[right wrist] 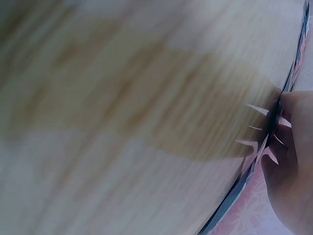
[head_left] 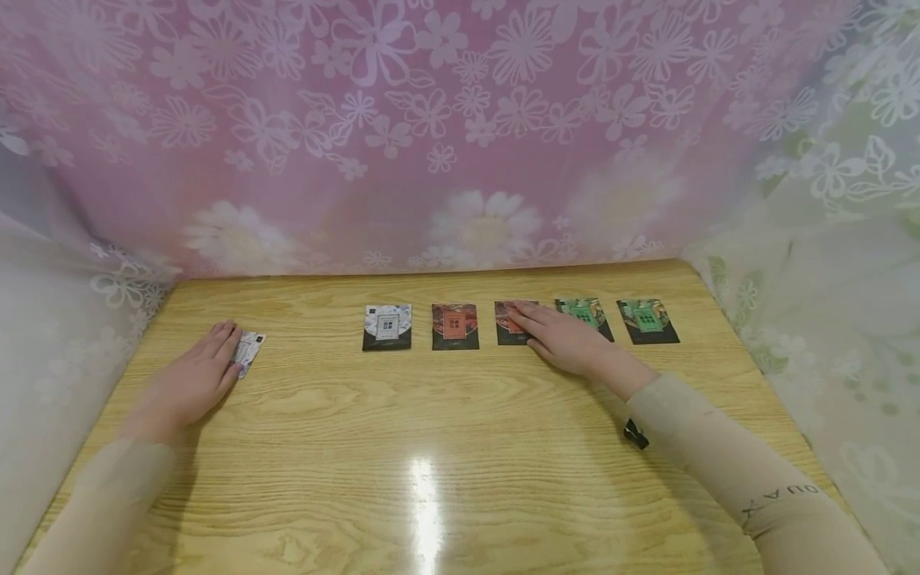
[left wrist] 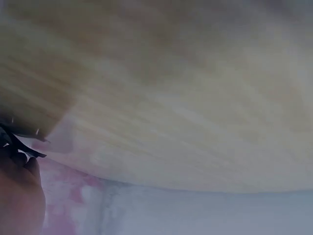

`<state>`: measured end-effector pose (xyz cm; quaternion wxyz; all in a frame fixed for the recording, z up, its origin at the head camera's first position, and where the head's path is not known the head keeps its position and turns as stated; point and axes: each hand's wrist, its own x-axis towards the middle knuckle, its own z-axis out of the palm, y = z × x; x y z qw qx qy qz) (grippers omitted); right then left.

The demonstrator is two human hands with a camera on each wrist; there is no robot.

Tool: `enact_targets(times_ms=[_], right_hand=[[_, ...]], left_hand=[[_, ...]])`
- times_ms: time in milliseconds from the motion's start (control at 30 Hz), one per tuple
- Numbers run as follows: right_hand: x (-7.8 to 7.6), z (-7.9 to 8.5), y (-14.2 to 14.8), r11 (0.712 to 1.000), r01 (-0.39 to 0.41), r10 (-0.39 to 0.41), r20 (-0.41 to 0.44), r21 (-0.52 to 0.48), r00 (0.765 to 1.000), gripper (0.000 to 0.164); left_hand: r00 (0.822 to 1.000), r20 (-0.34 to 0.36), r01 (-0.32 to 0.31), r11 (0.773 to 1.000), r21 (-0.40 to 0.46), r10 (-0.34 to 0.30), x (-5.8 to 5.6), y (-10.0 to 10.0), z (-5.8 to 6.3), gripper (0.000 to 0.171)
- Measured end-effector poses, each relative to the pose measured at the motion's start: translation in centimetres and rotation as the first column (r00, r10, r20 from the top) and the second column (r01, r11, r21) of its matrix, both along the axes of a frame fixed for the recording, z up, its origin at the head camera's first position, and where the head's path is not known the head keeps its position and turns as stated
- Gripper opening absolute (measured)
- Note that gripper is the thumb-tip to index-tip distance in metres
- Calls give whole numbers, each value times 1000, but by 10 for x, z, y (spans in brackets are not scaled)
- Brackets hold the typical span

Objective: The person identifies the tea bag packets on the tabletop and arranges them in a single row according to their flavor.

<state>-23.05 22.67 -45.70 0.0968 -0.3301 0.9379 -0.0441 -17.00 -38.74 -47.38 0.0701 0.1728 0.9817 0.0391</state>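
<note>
At the table's left side my left hand lies over a white patterned packet, its fingers fairly straight. Most of that packet is hidden and it sits at a slant. In the left wrist view only part of the hand shows, beside a dark edge. My right hand rests its extended fingers on a red and black packet, covering its right part. The same hand's wrist side overlaps a green packet. In the right wrist view the fingers of the right hand touch thin packet edges.
A white and black packet and another red packet lie in the row left of my right hand. A second green packet lies at the row's right end. The wooden table meets a pink floral curtain behind.
</note>
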Motion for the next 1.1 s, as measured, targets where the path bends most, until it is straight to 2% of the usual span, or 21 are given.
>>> enact_targets(times_ms=[133, 300, 600, 867, 1100], right_hand=[[0, -1, 0, 1000, 6, -6, 4, -7, 1000, 60], [0, -2, 0, 1000, 8, -8, 2, -16, 1000, 60], [0, -5, 1, 1000, 2, -2, -2, 0, 1000, 60], [-1, -4, 1, 1000, 9, -9, -10, -10, 1000, 60], [-1, -4, 1, 1000, 4, -4, -14, -13, 1000, 60]], left_hand=[[999, 34, -21, 1000, -3, 21, -9, 13, 1, 70], [994, 64, -85, 996, -17, 86, -20, 33, 2, 69], [992, 13, -120, 988, -102, 122, -39, 68, -4, 68], [987, 4, -157, 978, -139, 159, -57, 103, 2, 67], [983, -23, -183, 968, -169, 182, -60, 135, 8, 67]])
